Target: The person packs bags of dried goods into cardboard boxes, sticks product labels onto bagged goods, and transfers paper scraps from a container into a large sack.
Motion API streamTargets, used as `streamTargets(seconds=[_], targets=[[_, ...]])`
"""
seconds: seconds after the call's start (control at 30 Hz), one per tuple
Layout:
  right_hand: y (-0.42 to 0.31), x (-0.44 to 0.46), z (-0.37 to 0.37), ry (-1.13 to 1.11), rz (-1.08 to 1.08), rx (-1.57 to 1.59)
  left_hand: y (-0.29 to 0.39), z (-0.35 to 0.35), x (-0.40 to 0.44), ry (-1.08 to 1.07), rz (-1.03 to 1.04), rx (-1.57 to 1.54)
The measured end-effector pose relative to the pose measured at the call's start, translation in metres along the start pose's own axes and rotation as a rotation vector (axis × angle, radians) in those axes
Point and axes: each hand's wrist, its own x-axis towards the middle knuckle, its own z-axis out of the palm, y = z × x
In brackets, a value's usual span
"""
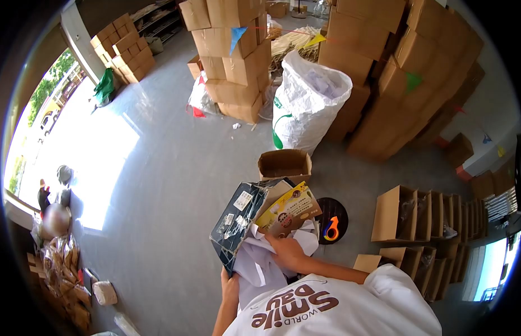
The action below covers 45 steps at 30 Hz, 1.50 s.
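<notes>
A dark printed carton [227, 232] with white labels is tilted in front of my body. My left hand [229, 284] grips its near lower edge, with the fingers partly hidden behind it. Sheets of crumpled white paper [255, 260] spill from the carton's near side. My right hand [287, 253] is closed on the paper at the carton's opening, its fingertips partly covered. Just beyond that hand, a yellow and brown printed package [291, 211] sticks up out of the carton.
An open brown box [285, 163] stands beyond the carton. To its right, an orange ring-handled tool [331, 228] rests on a black round seat [340, 210]. A white sack [305, 106] of paper, stacked boxes [232, 61] and cardboard dividers [386, 215] surround. Someone [54, 215] is at left.
</notes>
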Motion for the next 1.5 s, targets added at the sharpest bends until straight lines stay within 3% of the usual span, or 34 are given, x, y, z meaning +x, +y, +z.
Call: streamTargets(seconds=[0.1, 0.17, 0.23, 0.4, 0.63, 0.7, 0.77, 1.0, 1.07, 1.17, 1.23, 1.3, 1.5], targets=[[-0.006, 0.042, -0.030, 0.205, -0.021, 0.068, 0.026, 0.012, 0.067, -0.098, -0.017, -0.126], [-0.007, 0.066, -0.052, 0.153, 0.010, 0.059, 0.039, 0.026, 0.106, -0.132, -0.042, -0.133], [-0.005, 0.080, -0.061, 0.260, -0.066, 0.054, 0.051, 0.036, 0.130, -0.147, -0.089, -0.111], [0.005, 0.129, -0.096, 0.165, -0.002, 0.091, 0.069, 0.070, 0.203, -0.216, -0.084, -0.244], [0.053, 0.203, -0.149, 0.176, -0.205, -0.066, 0.104, 0.116, 0.281, -0.153, -0.123, -0.315], [0.063, 0.219, -0.165, 0.181, -0.205, -0.086, 0.126, 0.137, 0.288, -0.076, -0.176, -0.286], [0.073, 0.237, -0.187, 0.184, -0.195, -0.177, 0.150, 0.160, 0.298, -0.024, -0.294, -0.498], [0.110, 0.277, -0.233, 0.142, -0.361, -0.265, 0.154, 0.193, 0.346, -0.037, -0.214, -0.630], [0.119, 0.284, -0.235, 0.283, -0.459, -0.412, 0.157, 0.199, 0.360, -0.029, -0.230, -0.600], [0.130, 0.296, -0.237, 0.362, -0.486, -0.391, 0.169, 0.205, 0.377, -0.018, -0.249, -0.609], [0.134, 0.301, -0.245, 0.366, -0.462, -0.339, 0.176, 0.206, 0.386, -0.138, -0.203, -0.628], [0.141, 0.308, -0.252, 0.370, -0.464, -0.298, 0.186, 0.209, 0.393, -0.082, -0.224, -0.472], [0.152, 0.320, -0.295, 0.293, -0.293, -0.130, 0.183, 0.205, 0.421, -0.095, -0.264, -0.518]])
